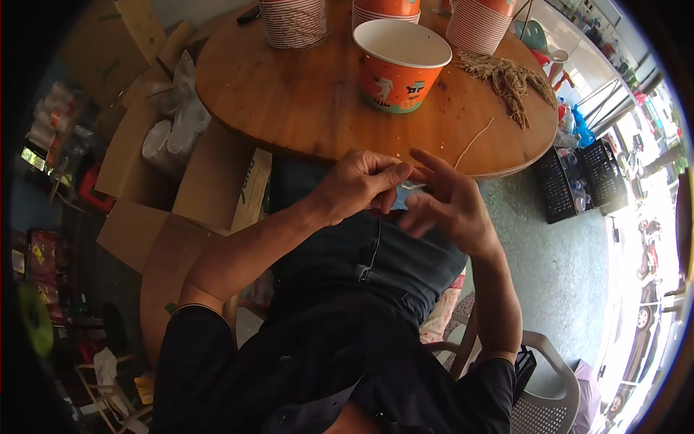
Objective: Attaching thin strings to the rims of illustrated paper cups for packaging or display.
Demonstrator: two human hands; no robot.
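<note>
In close, the left hand [369, 184] is drawn into a pinch, thumb pressed on the forefinger, though whether anything sits in that pinch I can't tell; just beside it, the right hand [448, 206] has its fingers loosely spread, blurred at the tips. A thin pale cord [374, 253] shows below the left hand, against the trousers [325, 242], and I can't say if the fingers have it. For fingerwork this fine, I'd keep the left pinch firm and steady and let the right fingertips do the fussy part, short and light. Now the count, moving outward: two hands, one cord, then one loose strand [475, 139] on the worktop [289, 108], ahead of the right hand. Beyond both hands stands one orange tub [394, 83], upright; farther ahead and right of the right hand, one bundle of strands [513, 79]. Farthest out, three stacks: left stack [289, 22], middle stack [387, 10], right stack [477, 29], nested too tightly to number.
</note>
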